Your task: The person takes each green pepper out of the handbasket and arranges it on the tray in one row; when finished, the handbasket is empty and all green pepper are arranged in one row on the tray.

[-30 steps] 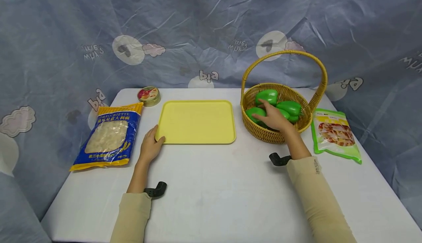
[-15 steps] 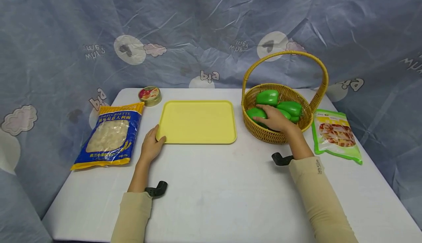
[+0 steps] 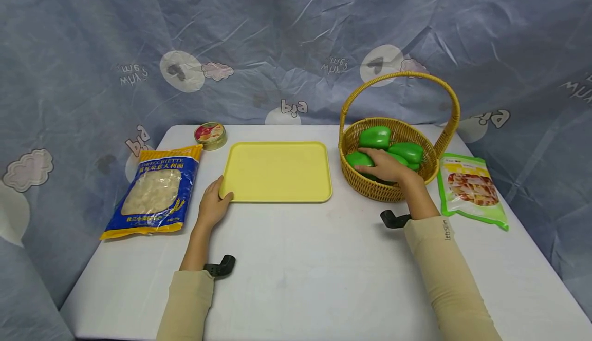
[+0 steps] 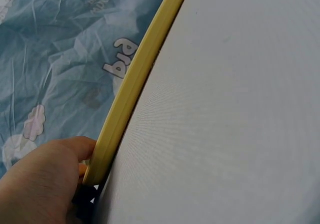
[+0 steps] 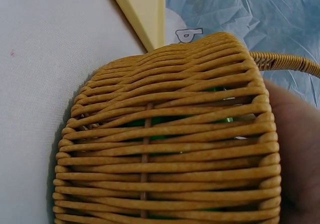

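The table (image 3: 300, 264) is white; my left hand (image 3: 214, 205) grips the near-left corner of the tray (image 3: 277, 171), my right hand (image 3: 387, 166) a pepper (image 3: 357, 160) inside the basket (image 3: 372, 189).

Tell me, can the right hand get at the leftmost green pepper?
Probably yes: the basket is open on top, and the right hand seems to have its fingers on the leftmost green pepper.
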Tool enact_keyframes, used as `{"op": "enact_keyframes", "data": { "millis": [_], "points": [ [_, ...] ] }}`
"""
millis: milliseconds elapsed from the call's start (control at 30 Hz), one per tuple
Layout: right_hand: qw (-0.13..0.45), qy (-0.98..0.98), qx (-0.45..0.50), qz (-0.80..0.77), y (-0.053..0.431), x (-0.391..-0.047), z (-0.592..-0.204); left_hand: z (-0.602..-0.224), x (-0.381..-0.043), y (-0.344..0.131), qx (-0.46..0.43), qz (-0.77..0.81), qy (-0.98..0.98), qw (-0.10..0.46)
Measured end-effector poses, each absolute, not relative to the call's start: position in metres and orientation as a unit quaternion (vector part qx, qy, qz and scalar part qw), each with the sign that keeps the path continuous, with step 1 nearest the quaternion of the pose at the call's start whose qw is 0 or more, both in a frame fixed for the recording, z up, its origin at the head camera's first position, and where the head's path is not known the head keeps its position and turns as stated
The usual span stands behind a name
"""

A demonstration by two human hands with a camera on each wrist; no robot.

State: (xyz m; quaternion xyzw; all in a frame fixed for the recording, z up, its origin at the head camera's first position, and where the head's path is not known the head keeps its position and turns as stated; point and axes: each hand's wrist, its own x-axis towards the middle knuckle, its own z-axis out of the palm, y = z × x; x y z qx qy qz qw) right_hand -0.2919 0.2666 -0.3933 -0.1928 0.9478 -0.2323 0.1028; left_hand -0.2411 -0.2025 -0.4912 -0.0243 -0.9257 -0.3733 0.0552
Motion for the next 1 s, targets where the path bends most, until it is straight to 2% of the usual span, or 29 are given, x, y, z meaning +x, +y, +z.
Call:
{"op": "enact_keyframes", "data": {
  "millis": [1000],
  "points": [
    [0.065, 0.945, -0.177, -0.267, 0.2651, -0.2867, -0.3952, -0.4913, -0.2410, -0.2017, -0.024, -0.370, -0.927, 0.056]
  ]
}}
